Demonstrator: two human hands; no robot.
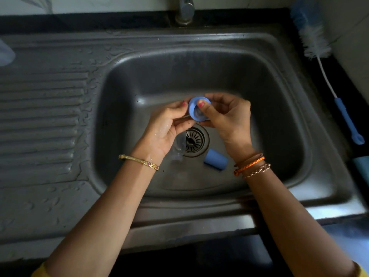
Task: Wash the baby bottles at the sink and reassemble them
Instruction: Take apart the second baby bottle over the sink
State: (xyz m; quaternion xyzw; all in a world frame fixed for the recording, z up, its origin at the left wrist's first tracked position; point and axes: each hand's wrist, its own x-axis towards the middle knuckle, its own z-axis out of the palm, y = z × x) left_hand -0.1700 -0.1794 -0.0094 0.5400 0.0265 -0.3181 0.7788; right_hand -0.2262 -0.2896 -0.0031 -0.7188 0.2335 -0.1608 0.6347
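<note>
A blue bottle collar ring (193,108) with a clear teat inside it is held over the steel sink (295,108), above the drain (194,140). My right hand (225,116) grips the ring, its thumb pressed into the opening. My left hand (169,124) pinches the ring's left edge with its fingertips. A clear baby bottle (178,148) lies on the basin floor beside the drain, partly hidden by my left wrist. A blue cap (215,159) lies on its side to the right of the drain.
The tap (185,11) stands at the back centre. A bottle brush (327,76) with a blue handle lies on the dark counter to the right. The wet ribbed drainboard (44,116) stretches to the left, with a clear object (6,54) at its far left edge.
</note>
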